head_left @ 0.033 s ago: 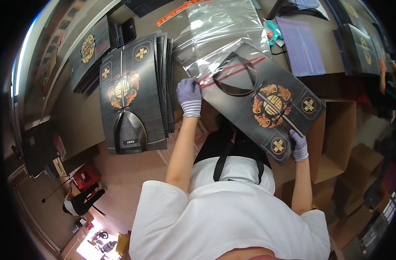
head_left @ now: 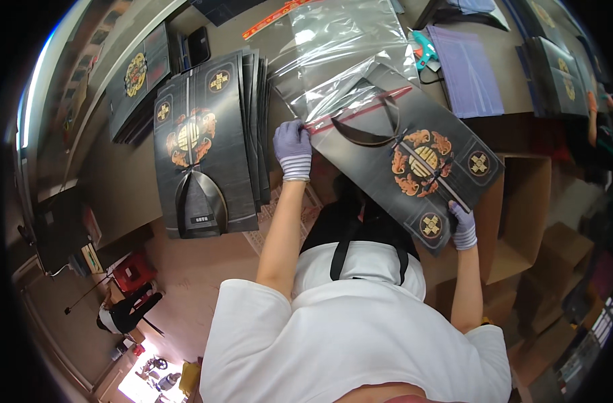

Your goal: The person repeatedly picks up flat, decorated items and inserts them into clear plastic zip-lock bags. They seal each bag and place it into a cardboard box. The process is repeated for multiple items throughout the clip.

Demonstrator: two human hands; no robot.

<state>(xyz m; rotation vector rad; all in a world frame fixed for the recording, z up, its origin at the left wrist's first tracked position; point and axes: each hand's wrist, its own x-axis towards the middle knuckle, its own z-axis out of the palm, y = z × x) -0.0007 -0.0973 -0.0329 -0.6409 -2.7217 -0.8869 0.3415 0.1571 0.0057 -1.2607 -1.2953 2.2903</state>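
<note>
Over the table's [head_left: 128, 191] near edge, my left hand [head_left: 293, 144] pinches the clear sleeve [head_left: 347, 87], my right hand [head_left: 463, 226] the dark bag's [head_left: 377, 161] bottom edge; likely light, slick, best held by edges.

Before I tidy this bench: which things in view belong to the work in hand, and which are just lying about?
In use:
dark patterned bag, right hand at its edge
red-striped clear sleeve, left hand at its edge
probably the matching bag stack and clear plastic

Apparently lying about:
teal glue gun
purple sheets
dark phone-like slab
</note>
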